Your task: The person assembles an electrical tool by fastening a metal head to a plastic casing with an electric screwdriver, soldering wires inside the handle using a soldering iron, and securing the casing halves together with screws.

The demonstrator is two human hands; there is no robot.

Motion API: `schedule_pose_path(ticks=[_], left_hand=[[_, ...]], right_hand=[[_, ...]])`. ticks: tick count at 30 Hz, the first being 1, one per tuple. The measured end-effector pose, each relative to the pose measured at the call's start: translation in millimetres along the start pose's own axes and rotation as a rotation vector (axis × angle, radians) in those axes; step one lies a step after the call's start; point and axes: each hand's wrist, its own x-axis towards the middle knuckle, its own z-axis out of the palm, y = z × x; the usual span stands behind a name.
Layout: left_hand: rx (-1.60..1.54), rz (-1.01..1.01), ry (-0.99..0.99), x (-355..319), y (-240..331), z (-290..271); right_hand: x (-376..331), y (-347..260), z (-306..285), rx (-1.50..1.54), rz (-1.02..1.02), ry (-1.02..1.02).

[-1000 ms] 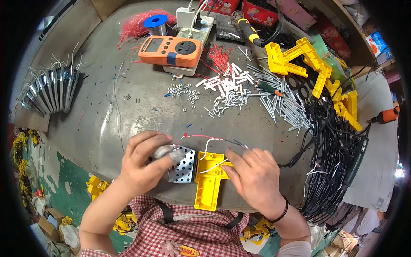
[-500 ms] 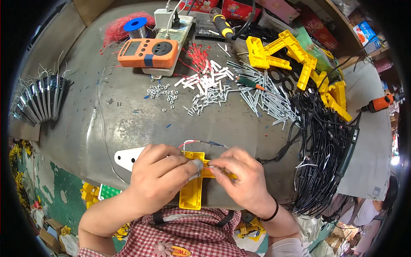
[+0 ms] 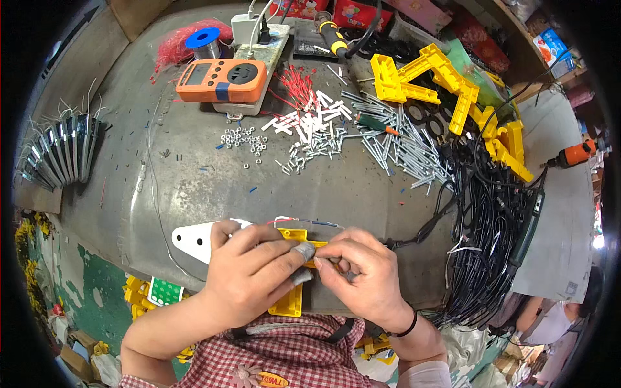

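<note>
Lower centre of frame: left hand (image 3: pixel 249 278) and right hand (image 3: pixel 362 275) met over yellow plastic bracket (image 3: pixel 292 271) at near edge of grey worktop (image 3: pixel 194 187). Left fingers (image 3: pixel 284 249) curled round bracket top, taped fingertip pressed on it. Right fingers (image 3: pixel 336 252) pinched narrow on same bracket. White perforated plate (image 3: pixel 194 240) lay flat just left of left hand. Mid-frame: scattered small nuts (image 3: pixel 244 139), white connectors (image 3: pixel 304 123), long screws (image 3: pixel 404 142). Black cable bundle (image 3: pixel 491 213) at right. Upper left: orange meter (image 3: pixel 222 81). Upper right: yellow brackets (image 3: pixel 446 81) piled.
</note>
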Motion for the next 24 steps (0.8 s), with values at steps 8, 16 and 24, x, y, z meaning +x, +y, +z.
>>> schedule_pose_path(ticks=[8,16,24], left_hand=[[-0.142,-0.150,-0.049,5,-6,-1],[-0.346,-0.375,-0.075,7,-13,0],[-0.368,-0.397,-0.075,9,-14,2]], right_hand=[[22,-11,1,-0.178,-0.091,0.275],[19,9,0,0.206,0.001,0.172],[20,13,0,0.182,-0.015,0.007]])
